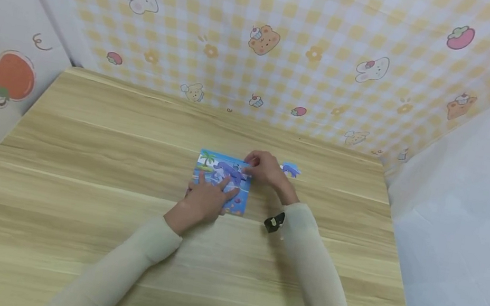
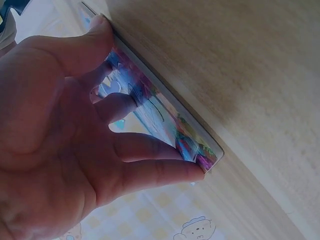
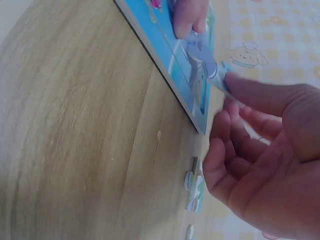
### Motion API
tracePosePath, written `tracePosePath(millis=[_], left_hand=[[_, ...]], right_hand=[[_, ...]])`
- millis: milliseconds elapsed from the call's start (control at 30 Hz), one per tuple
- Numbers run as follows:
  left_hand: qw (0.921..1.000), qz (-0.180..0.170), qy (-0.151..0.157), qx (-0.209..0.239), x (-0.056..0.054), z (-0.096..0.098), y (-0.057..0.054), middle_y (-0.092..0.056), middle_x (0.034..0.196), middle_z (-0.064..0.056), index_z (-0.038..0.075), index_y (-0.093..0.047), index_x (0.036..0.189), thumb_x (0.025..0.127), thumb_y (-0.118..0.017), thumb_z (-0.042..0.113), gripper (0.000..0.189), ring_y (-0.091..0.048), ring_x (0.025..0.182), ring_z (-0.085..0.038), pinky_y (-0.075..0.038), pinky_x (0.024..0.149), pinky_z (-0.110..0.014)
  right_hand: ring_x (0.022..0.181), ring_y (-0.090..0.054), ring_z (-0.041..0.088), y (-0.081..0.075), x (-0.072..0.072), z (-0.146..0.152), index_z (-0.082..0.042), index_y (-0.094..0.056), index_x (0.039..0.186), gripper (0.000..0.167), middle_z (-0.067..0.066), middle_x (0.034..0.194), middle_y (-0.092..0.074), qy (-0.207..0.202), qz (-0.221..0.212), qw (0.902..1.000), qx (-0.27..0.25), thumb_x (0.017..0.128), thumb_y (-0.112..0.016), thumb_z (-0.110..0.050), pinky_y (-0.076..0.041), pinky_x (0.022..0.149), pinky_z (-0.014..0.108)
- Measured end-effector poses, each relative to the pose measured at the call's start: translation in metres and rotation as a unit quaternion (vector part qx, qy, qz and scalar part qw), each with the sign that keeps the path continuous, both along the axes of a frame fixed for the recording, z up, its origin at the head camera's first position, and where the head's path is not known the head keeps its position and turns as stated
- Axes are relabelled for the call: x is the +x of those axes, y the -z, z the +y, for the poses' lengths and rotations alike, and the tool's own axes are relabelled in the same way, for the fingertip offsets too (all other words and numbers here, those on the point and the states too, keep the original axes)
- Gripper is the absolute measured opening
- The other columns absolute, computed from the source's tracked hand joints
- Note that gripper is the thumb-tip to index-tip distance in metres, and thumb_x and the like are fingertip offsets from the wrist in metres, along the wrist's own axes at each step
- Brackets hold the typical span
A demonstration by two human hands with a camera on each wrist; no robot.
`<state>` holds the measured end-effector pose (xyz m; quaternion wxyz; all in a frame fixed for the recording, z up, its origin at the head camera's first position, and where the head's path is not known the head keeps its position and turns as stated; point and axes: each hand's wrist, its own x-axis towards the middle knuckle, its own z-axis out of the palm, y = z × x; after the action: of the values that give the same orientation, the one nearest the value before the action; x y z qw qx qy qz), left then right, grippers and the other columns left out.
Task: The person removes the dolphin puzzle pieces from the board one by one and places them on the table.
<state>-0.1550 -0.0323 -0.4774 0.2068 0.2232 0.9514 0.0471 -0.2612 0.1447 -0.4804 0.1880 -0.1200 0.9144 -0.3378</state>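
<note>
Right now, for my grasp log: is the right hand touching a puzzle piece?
Touching. The right wrist view shows the right hand pinching the puzzle piece at its edge, with no gap between thumb and piece.

Splayed left hand (image 1: 206, 200), curled right hand (image 1: 267, 169)

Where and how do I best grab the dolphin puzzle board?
Likely best: take the puzzle board by its right edge, near the near-right corner, coming low from the right. It's a thin, flat, straight-sided slab; that stretch is bare, while the left hand covers its near left and the right hand is at the far right corner.
</note>
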Motion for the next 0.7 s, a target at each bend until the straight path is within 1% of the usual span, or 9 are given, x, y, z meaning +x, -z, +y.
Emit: tracePosePath(millis=[167,300,400,500,567,700], left_hand=[[1.0,0.003,0.001,0.0,0.001,0.0,0.0,-0.024,0.164,-0.008,0.031,-0.035,0.154,0.098,-0.059,0.039,0.061,-0.024,0.133,-0.068,-0.045,0.089,-0.074],[1.0,0.006,0.003,-0.002,0.002,-0.001,0.0,-0.025,0.164,-0.007,0.032,-0.035,0.154,0.098,-0.059,0.039,0.062,-0.025,0.132,-0.068,-0.047,0.087,-0.073],[0.9999,0.009,0.005,-0.003,0.002,-0.001,0.0,-0.025,0.164,-0.007,0.032,-0.035,0.154,0.098,-0.059,0.04,0.062,-0.026,0.132,-0.068,-0.047,0.087,-0.073],[0.9999,0.011,0.008,-0.002,0.001,-0.001,-0.001,-0.025,0.164,-0.007,0.031,-0.035,0.154,0.098,-0.058,0.039,0.061,-0.027,0.132,-0.068,-0.047,0.086,-0.073],[0.9999,0.012,0.009,0.001,0.001,0.0,-0.001,-0.025,0.164,-0.007,0.03,-0.036,0.154,0.098,-0.059,0.039,0.061,-0.027,0.131,-0.068,-0.047,0.086,-0.073],[0.9998,0.013,0.011,-0.003,0.001,0.0,-0.001,-0.025,0.164,-0.007,0.03,-0.035,0.155,0.099,-0.058,0.039,0.061,-0.026,0.132,-0.068,-0.047,0.085,-0.074]], right_hand=[[0.083,-0.061,0.02,0.001,-0.001,0.005,-0.009,-0.072,0.102,0.012,0.008,0.09,-0.068,-0.009,-0.013,0.9995,-0.027,0.092,-0.071,-0.016,-0.05,0.074,0.028],[0.078,-0.069,0.02,0.001,-0.002,0.013,-0.007,-0.071,0.106,0.015,0.011,0.091,-0.072,0.009,-0.028,0.9975,-0.064,0.094,-0.068,-0.016,-0.056,0.072,0.028],[0.078,-0.073,0.026,-0.002,-0.003,0.023,-0.001,-0.064,0.11,0.017,0.021,0.097,-0.073,0.036,-0.056,0.9913,-0.113,0.097,-0.063,-0.012,-0.061,0.073,0.034],[0.078,-0.074,0.03,-0.006,-0.006,0.037,0.002,-0.056,0.112,0.017,0.027,0.101,-0.071,0.059,-0.086,0.9828,-0.152,0.1,-0.057,-0.01,-0.062,0.074,0.04],[0.077,-0.074,0.029,-0.009,-0.008,0.049,0.002,-0.055,0.114,0.017,0.027,0.101,-0.07,0.069,-0.096,0.9803,-0.158,0.101,-0.056,-0.009,-0.061,0.074,0.041],[0.074,-0.074,0.025,-0.012,-0.011,0.072,0.001,-0.057,0.119,0.021,0.02,0.096,-0.07,0.088,-0.098,0.9799,-0.151,0.101,-0.056,-0.009,-0.062,0.072,0.04]])
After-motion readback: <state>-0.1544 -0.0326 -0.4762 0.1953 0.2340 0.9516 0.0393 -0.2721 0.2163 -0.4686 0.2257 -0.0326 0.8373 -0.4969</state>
